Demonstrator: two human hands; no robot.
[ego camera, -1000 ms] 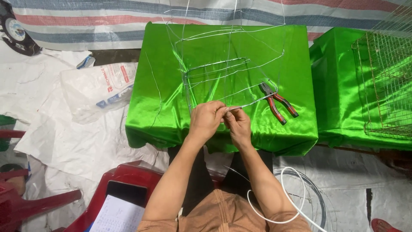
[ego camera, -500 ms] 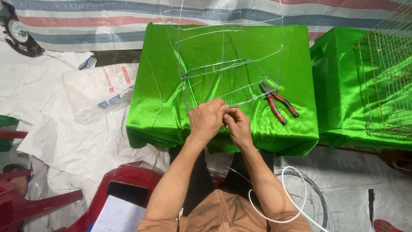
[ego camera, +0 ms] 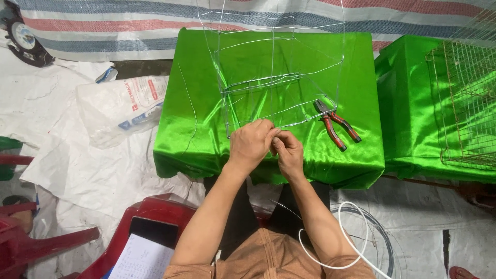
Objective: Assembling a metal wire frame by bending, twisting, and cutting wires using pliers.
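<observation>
Left hand (ego camera: 251, 144) and right hand (ego camera: 288, 152) both pinch shut on thin silver wire frame (ego camera: 274, 85), steadying its near edge on green satin-covered table (ego camera: 206, 134).

Green-draped tables (ego camera: 217, 77) on white sheeting (ego camera: 103, 170) (striped tarp (ego camera: 129, 26) behind).

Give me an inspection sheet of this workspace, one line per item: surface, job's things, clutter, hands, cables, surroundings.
Surface: low table draped in shiny green cloth.
Job's things: thin wire frame standing on the cloth; red-handled pliers lying beside it.
Clutter: white plastic sack on the floor sheet.
Hands: left hand and right hand together at the frame's near edge, pinching wire.
Cables: white cord and coiled wire on the floor.
Surroundings: wire mesh cage on a second green table; red plastic chair; striped tarpaulin.
</observation>
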